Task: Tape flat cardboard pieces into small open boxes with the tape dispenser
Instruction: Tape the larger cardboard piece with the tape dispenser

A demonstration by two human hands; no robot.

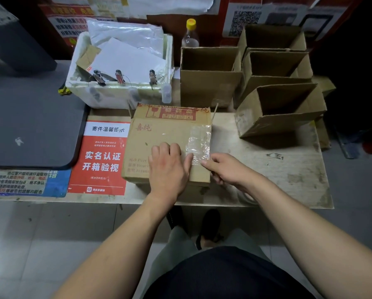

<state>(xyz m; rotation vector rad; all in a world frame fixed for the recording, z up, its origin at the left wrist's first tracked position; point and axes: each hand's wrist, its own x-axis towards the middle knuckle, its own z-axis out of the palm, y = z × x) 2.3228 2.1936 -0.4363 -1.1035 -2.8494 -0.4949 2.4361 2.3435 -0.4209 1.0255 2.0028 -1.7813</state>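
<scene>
Presently, left hand point(167, 169) presses flat on the printed carton point(159, 137); right hand point(226, 169) pinches crinkled clear tape point(199, 143). Carton judged light, stiff; tape flimsy, clingy, best held by its edge.

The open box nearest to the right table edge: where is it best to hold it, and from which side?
Probably by the top rim of the open box, from above. It stands upright with its mouth open and empty, so fingers can go inside one wall and the thumb outside. Its left wall faces bare table; other open boxes crowd behind it.
</scene>
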